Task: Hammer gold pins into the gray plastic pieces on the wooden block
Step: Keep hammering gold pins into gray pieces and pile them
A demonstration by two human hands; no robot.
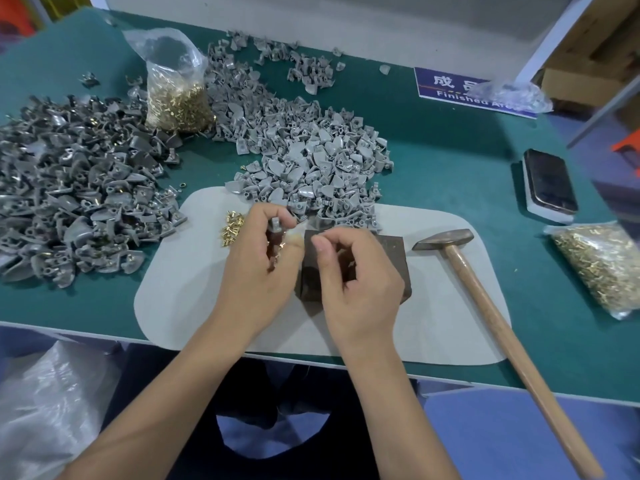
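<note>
My left hand (256,258) holds a gray plastic piece (276,225) between curled fingers, just left of the dark wooden block (388,252). A glint of gold shows inside its palm. My right hand (349,271) hovers over the block with fingers curled inward; whether it pinches a pin I cannot tell. A small heap of loose gold pins (231,227) lies on the pale mat (433,306) left of my left hand. The hammer (485,289) lies on the mat to the right, head beside the block, untouched.
Large piles of gray pieces sit at the left (69,188) and behind the mat (311,150). A bag of gold pins (176,88) stands at the back, another bag (602,268) lies at right. A phone (549,183) rests on the green table.
</note>
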